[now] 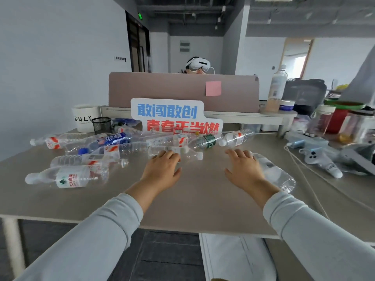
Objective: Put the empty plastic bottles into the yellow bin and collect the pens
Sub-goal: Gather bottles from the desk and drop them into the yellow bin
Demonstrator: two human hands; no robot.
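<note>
Several empty clear plastic bottles lie on their sides across the grey desk point(194, 201). One with a green-and-red label point(69, 178) lies at the near left, and a blue-labelled one point(111, 139) lies further back. My left hand point(162, 169) is palm down, fingers relaxed, with its fingertips reaching a clear bottle point(188, 152) that has a white cap. My right hand point(243, 169) is palm down beside another clear bottle point(278, 173), holding nothing. No yellow bin and no pens are in view.
A black mesh pen cup point(101, 124) and a white cup point(84, 117) stand at the back left. A slogan sign point(174, 116) leans on a brown divider point(182, 88). Jars point(343, 120), a white controller point(322, 161) and cables crowd the right. A person in a headset sits behind the divider.
</note>
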